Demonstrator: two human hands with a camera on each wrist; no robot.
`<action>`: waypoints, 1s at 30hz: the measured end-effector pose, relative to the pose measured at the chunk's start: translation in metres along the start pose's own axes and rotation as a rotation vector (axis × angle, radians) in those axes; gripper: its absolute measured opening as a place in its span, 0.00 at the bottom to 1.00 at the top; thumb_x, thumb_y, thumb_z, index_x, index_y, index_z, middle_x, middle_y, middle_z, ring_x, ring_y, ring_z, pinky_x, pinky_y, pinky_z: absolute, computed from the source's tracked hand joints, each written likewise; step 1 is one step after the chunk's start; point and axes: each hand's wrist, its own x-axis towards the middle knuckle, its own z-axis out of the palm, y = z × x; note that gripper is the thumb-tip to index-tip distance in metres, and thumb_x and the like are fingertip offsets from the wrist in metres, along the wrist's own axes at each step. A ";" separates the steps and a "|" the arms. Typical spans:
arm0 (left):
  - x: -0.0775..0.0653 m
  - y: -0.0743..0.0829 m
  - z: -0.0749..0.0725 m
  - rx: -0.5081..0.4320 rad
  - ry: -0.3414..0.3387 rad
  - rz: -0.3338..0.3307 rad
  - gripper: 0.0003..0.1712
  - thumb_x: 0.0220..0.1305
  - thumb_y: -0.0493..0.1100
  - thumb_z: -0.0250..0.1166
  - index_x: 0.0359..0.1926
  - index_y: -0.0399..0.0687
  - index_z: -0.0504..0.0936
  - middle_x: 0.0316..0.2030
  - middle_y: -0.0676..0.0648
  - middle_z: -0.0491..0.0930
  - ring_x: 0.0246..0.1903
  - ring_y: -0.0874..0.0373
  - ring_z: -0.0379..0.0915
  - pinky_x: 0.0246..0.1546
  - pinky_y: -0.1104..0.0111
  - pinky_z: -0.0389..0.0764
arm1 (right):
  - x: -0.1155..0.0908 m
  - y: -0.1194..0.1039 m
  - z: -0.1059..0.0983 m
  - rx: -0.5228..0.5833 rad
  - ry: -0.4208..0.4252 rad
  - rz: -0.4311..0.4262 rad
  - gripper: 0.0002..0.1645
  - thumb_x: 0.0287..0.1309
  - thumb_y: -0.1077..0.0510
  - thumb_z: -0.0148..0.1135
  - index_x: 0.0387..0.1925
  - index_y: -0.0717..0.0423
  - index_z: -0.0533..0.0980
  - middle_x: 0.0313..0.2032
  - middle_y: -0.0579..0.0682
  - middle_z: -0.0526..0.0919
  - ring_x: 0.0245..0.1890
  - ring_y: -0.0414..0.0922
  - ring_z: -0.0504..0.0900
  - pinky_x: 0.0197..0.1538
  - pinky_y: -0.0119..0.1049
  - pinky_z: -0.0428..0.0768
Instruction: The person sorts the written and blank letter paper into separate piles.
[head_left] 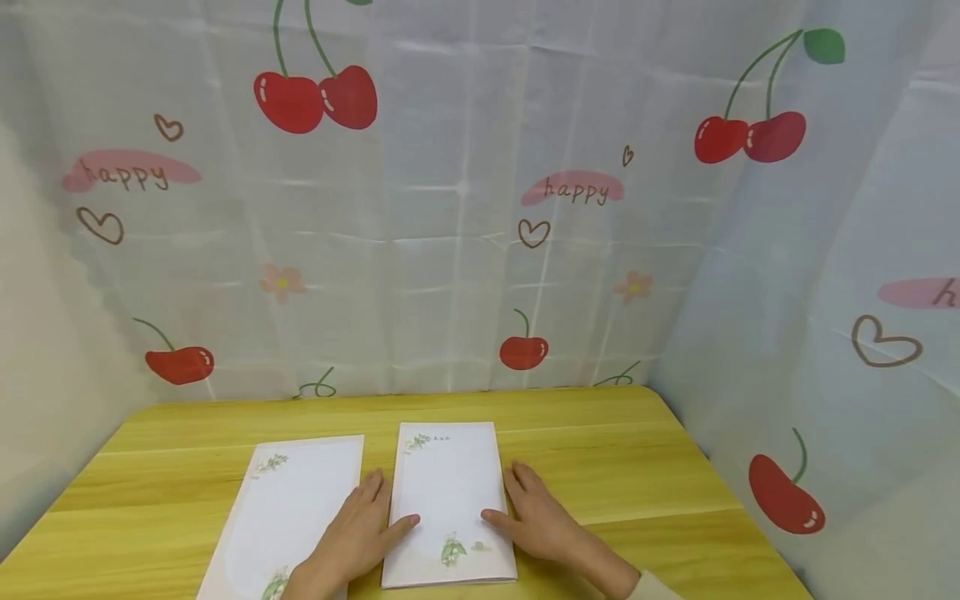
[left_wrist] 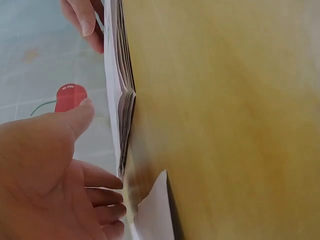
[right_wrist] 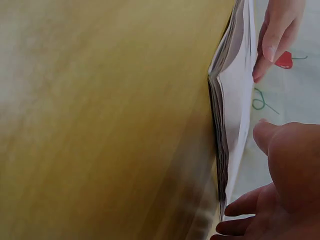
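A stack of white letter paper [head_left: 450,492], printed with green floral sprigs in its corners, lies on the table between the two hands. My left hand [head_left: 356,529] rests along its left edge, fingers extended and thumb over the top sheet. On the right edge, my right hand [head_left: 543,521] lies the same way, its thumb tip on the paper. Both wrist views show the stack's layered edge [left_wrist: 125,92] with slightly spread, bent layers. Left of it lies another floral sheet [head_left: 292,508], partly hidden by my left hand and forearm.
The yellow wood-grain table [head_left: 637,467] has rounded far corners. Behind it and to the right hangs a white curtain [head_left: 450,283] with cherries, hearts and the word "happy". A plain pale surface [head_left: 45,367] borders the table on the left.
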 end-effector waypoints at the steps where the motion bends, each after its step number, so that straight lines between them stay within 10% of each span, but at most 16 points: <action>1: 0.000 0.000 0.000 -0.004 -0.009 -0.006 0.49 0.68 0.60 0.61 0.66 0.17 0.60 0.69 0.22 0.53 0.71 0.30 0.47 0.68 0.41 0.52 | 0.000 0.000 0.001 -0.003 -0.007 0.005 0.55 0.67 0.32 0.52 0.71 0.74 0.55 0.71 0.72 0.53 0.72 0.64 0.53 0.67 0.60 0.61; 17: 0.000 -0.001 0.001 -0.067 -0.072 0.037 0.47 0.73 0.58 0.55 0.66 0.14 0.57 0.70 0.21 0.47 0.71 0.28 0.39 0.68 0.39 0.47 | -0.001 -0.005 0.004 -0.051 -0.018 0.008 0.55 0.68 0.32 0.52 0.71 0.76 0.54 0.71 0.73 0.53 0.72 0.66 0.52 0.67 0.61 0.60; 24: 0.006 -0.001 0.000 -0.305 -0.039 0.005 0.40 0.77 0.52 0.53 0.68 0.17 0.57 0.70 0.21 0.50 0.70 0.28 0.43 0.67 0.38 0.50 | 0.002 -0.001 0.006 0.059 0.107 -0.019 0.49 0.70 0.37 0.53 0.70 0.75 0.57 0.69 0.72 0.58 0.70 0.65 0.58 0.66 0.61 0.63; 30: 0.008 0.001 -0.004 -0.496 0.034 -0.021 0.30 0.75 0.43 0.56 0.63 0.19 0.66 0.61 0.25 0.69 0.61 0.31 0.66 0.58 0.47 0.73 | 0.006 -0.002 0.010 0.250 0.256 -0.081 0.36 0.71 0.49 0.57 0.67 0.73 0.65 0.61 0.67 0.72 0.61 0.61 0.72 0.60 0.57 0.72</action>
